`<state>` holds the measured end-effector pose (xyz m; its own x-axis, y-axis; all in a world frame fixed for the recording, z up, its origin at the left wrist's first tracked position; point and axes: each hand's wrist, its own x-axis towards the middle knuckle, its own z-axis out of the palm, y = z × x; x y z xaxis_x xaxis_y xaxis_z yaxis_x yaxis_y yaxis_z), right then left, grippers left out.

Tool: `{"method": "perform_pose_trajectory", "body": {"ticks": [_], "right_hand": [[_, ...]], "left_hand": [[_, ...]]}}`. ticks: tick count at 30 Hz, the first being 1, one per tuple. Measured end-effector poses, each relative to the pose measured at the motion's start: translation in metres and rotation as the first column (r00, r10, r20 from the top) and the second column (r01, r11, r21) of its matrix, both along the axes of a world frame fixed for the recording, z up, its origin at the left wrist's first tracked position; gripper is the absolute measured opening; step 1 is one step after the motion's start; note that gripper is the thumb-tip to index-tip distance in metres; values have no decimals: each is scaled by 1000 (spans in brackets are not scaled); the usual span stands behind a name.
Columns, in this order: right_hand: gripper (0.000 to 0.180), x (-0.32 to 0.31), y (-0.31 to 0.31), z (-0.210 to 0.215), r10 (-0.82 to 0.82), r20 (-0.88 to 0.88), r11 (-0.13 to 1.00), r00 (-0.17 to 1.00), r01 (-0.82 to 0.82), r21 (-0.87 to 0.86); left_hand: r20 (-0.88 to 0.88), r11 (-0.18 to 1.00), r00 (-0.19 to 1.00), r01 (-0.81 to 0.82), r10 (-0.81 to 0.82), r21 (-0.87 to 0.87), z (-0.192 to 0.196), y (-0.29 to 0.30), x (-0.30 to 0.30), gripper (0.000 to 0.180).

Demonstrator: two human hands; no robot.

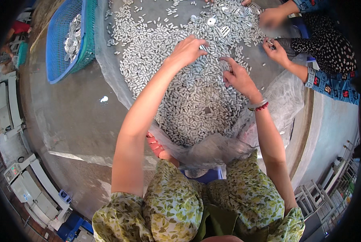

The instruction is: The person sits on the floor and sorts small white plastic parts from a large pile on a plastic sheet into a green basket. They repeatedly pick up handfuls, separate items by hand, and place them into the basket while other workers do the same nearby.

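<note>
A large heap of small silver-grey metal capsules [192, 101] lies on a clear plastic sheet [108, 60] spread over the floor. My left hand [187, 50] reaches into the far part of the heap, fingers curled over a small piece. My right hand [238, 76] rests on the heap to the right, fingers bent and touching the pieces; a bracelet sits on its wrist. Several flat round metal discs [211, 21] lie among the capsules at the far side.
A blue plastic basket [57, 52] holding metal discs stands at the far left on the concrete floor [75, 121]. Another person's hands [275, 50] work at the heap's far right edge. Grey machines [31, 189] line the left side; stacked racks [313, 197] stand lower right.
</note>
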<state>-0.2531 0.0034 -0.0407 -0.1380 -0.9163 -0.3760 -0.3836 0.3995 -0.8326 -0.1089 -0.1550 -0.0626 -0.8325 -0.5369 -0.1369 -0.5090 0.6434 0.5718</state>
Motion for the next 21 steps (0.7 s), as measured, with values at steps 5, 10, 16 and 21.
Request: {"method": "perform_pose_trajectory", "body": {"ticks": [5, 10, 16, 21], "right_hand": [[27, -12, 3, -9, -178, 153, 984, 972, 173, 50], [28, -17, 2, -9, -298, 285, 953, 911, 301, 36], [29, -8, -11, -9, -157, 108, 987, 982, 160, -22], [33, -5, -31, -8, -11, -350, 992, 937, -35, -125]], "left_hand": [[304, 945, 951, 55, 48, -322, -37, 10, -33, 25], [164, 994, 986, 43, -27, -96, -20, 19, -5, 19], [-75, 830, 940, -254, 332, 497, 24, 1, 58, 20], [-390, 738, 686, -326, 614, 591, 36, 32, 82, 19]]}}
